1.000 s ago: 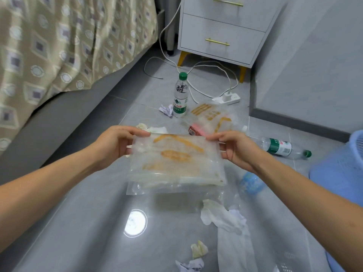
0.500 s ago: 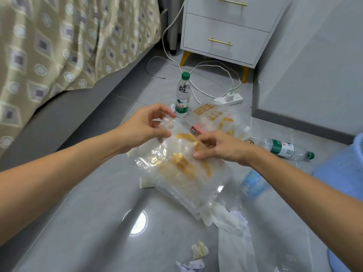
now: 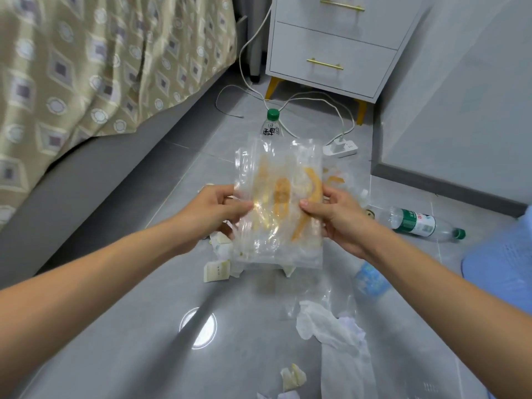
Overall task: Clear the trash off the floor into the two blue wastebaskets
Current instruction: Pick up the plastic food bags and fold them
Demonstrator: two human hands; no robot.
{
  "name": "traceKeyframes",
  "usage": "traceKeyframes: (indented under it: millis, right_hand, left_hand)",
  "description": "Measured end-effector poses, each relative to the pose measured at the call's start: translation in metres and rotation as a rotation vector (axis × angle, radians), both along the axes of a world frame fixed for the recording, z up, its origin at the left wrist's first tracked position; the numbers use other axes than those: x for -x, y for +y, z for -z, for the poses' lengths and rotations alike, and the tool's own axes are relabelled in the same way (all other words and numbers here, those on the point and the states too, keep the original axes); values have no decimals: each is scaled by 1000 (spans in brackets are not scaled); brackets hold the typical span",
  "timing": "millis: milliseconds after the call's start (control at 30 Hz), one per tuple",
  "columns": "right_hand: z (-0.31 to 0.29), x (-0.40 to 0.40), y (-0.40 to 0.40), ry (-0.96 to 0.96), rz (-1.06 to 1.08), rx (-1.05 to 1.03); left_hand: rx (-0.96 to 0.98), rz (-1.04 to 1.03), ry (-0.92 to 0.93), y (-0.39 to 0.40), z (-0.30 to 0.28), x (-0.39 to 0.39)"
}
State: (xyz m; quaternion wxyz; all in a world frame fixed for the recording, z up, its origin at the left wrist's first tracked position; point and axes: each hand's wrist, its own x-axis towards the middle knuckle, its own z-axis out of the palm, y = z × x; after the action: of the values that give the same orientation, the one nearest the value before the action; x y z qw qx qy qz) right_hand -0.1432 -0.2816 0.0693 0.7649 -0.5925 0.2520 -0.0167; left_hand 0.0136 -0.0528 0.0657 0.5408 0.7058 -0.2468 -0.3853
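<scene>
Two hands pinch one clear plastic bag (image 3: 277,203) with orange print, held upright above the floor: the left hand (image 3: 214,210) closed on its left edge, the right hand (image 3: 331,216) closed on its right edge. Near, crumpled white tissue (image 3: 331,329) lies on the grey floor (image 3: 129,341). At the right edge sits a blue wastebasket (image 3: 501,263), blurred, perhaps tipped. Farther right lies a water bottle (image 3: 417,223); beyond the bag stands a green-capped bottle (image 3: 272,123)

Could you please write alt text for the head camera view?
Both hands, left hand and right hand, hold a clear plastic bag above a grey floor littered with tissues and bottles; a blue wastebasket sits at right.
</scene>
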Motion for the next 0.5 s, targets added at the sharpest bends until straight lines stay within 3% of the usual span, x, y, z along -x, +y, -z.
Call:
traceKeyframes:
  millis: [233, 367, 500]
  right_hand:
    - [8, 10, -13, 18, -155, -21]
    - [10, 8, -12, -76, -118, -134]
    - [9, 4, -6, -90, -42, -229]
  left_hand:
    - [49, -65, 82, 2, 6, -5]
    - [162, -204, 235, -3, 9, -1]
    - [243, -190, 288, -5, 3, 5]
